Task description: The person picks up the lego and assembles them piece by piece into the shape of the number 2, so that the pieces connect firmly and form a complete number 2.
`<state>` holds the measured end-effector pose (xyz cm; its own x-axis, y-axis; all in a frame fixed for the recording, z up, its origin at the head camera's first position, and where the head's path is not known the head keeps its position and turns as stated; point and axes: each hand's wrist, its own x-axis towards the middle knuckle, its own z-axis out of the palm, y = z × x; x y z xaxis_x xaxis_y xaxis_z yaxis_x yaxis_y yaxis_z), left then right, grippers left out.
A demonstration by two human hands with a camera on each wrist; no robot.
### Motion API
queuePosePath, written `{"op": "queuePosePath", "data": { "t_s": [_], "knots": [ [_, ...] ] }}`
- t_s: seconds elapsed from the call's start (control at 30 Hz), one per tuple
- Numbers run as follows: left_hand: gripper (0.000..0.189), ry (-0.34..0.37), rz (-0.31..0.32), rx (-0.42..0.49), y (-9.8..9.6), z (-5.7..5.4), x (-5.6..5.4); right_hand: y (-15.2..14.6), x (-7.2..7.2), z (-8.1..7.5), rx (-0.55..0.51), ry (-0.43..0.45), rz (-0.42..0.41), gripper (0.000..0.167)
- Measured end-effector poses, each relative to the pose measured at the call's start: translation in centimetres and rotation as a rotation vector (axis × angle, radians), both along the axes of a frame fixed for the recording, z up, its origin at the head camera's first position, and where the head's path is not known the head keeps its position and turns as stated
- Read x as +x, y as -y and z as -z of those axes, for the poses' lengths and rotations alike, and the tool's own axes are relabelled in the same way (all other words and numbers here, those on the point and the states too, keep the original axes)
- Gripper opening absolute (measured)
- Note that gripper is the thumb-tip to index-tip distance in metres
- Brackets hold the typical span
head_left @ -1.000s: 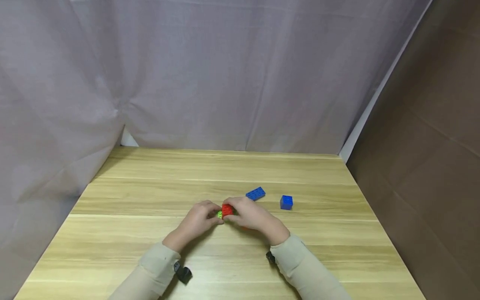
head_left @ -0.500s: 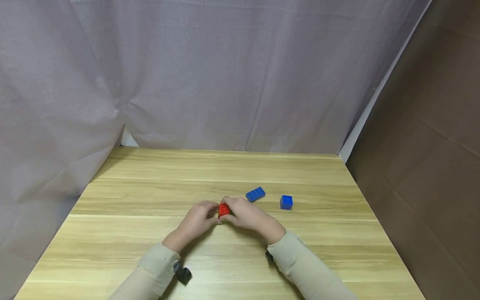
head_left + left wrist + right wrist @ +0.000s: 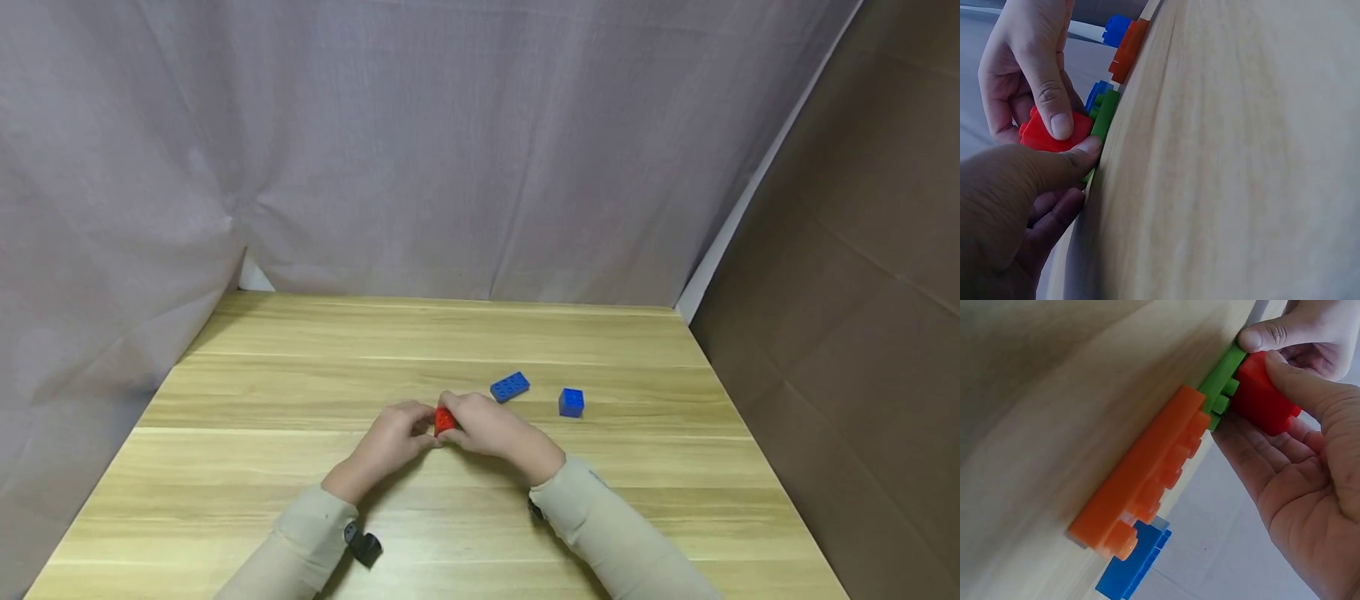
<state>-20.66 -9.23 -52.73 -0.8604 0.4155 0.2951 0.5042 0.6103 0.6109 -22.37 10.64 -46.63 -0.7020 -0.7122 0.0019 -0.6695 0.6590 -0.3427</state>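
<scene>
Near the middle of the table, my right hand [image 3: 491, 427] pinches a red toy building brick [image 3: 444, 421] between thumb and fingers. The red brick stands against the studded top of a flat green building brick [image 3: 1105, 117], covering part of its studs. Thumb and fingers of my left hand [image 3: 393, 433] grip the far end of that green brick, which lies low on the wood. In the right wrist view a long orange brick [image 3: 1138, 472] with a row of studs rests beside the green one. From the head view my right hand hides the orange brick.
Beyond my right hand a flat blue brick [image 3: 510, 387] lies on the wooden table [image 3: 315, 375]. A blue cube-shaped brick [image 3: 572, 402] stands farther right. Grey cloth [image 3: 390, 167] hangs behind the table, and a brown panel [image 3: 840, 292] borders the right side.
My right hand has moved slightly left with the red brick, over the green brick, whose studs no longer show in the head view. My left hand has barely moved.
</scene>
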Motion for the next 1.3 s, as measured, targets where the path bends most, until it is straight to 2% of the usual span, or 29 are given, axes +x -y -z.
{"op": "queuePosePath", "data": {
  "t_s": [0.27, 0.4, 0.53, 0.6, 0.77, 1.1, 1.3],
  "knots": [
    [0.032, 0.035, -0.007, 0.004, 0.1, 0.1, -0.1, 0.0, -0.3, 0.3, -0.017, 0.014, -0.004, 0.027],
    [0.033, 0.104, 0.031, 0.029, 0.5, 0.0, -0.4, -0.1, -0.2, 0.5, -0.031, 0.040, 0.004, 0.027],
    [0.035, 0.186, 0.043, 0.094, 1.3, -0.7, -0.3, -0.1, -0.2, 0.5, -0.027, 0.036, 0.008, 0.029],
    [0.036, 0.199, 0.041, 0.129, 1.6, -1.3, -0.2, -0.1, -0.3, 0.5, -0.028, 0.033, 0.010, 0.030],
    [0.033, 0.198, 0.050, 0.164, 1.7, -2.0, 0.0, -0.2, -0.4, 0.3, -0.033, 0.047, 0.016, 0.031],
    [0.029, 0.155, 0.053, 0.221, 1.2, -2.0, -0.1, -0.1, -0.4, 0.4, -0.040, 0.062, 0.035, 0.033],
    [0.027, 0.146, 0.045, 0.226, 1.0, -2.3, 0.1, -0.1, -0.5, 0.3, -0.038, 0.082, 0.050, 0.033]
  ]
}}
